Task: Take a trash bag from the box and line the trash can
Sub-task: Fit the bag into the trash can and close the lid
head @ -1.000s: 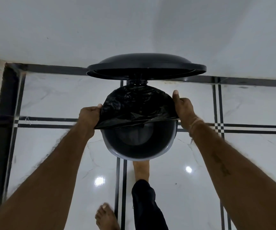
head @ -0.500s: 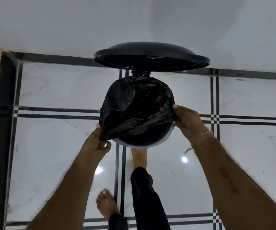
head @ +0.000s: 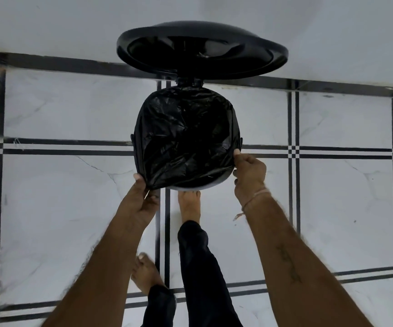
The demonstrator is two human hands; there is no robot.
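The trash can [head: 214, 185] stands on the floor [head: 60, 208] by the white wall [head: 72, 24], seen from right above. Its round black lid [head: 202, 50] is up & stands open at the far side. The black trash bag [head: 186, 138] is spread over the top of the can & hides nearly all of the opening. Only a thin pale bit of the rim shows at the near side. The bag is crinkly & shiny, pulled flat w/ folds in it. The left hand [head: 142, 204] pinches the near left corner of the bag, thumb on top & fingers below, just off the rim. The right hand [head: 249, 175] has its fingers curled tight on the bag's right edge, right beside the can. A thin string band [head: 253, 201] is on that wrist. One bare foot [head: 189, 206] pokes under the near edge of the can. It may be on a pedal, but that part is hidden. The other bare foot [head: 144, 272] is on the floor, closer to the person. The floor has white tiles w/ black lines.
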